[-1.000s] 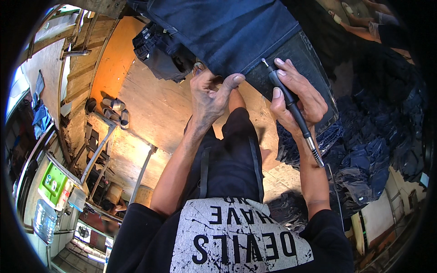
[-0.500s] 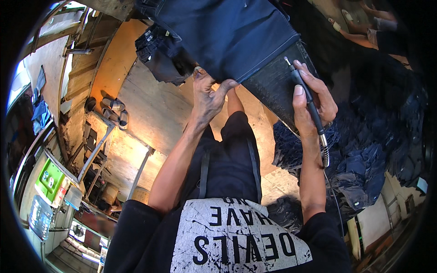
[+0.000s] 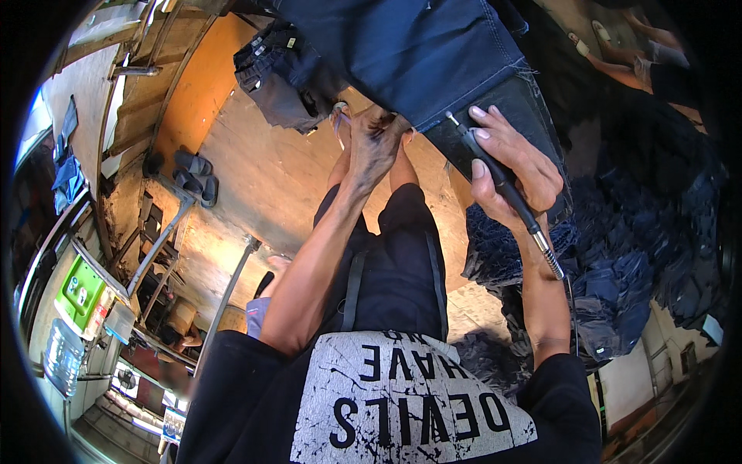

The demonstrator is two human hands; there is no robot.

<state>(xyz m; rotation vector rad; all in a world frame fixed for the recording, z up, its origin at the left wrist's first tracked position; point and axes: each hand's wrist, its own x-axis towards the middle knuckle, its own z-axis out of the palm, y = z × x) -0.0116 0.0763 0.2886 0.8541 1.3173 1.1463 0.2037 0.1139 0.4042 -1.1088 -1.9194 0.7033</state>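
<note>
Dark blue trousers [image 3: 402, 54] lie stretched over a dark flat board [image 3: 533, 108] at the top of the view. My left hand [image 3: 375, 151] is closed on their near edge, its fingertips partly hidden by the cloth. In my right hand [image 3: 537, 170] is a black pen-shaped rotary tool [image 3: 512, 195] with a slim metal tip and a spring-sleeved cable. Its tip points at the hem, close to the cloth; whether it touches, I cannot tell.
Another dark garment [image 3: 282, 89] hangs left of the board. Heaps of dark clothing [image 3: 610, 278] fill the right side. Sandals [image 3: 193, 178] lie on the wooden floor at left, near a metal rail [image 3: 232, 290]. Another person's legs [image 3: 610, 58] show at top right.
My right hand has brought the tool leftward, from over the board to the hem. My left hand has shifted right along the edge. Part of a person has appeared beside my left forearm.
</note>
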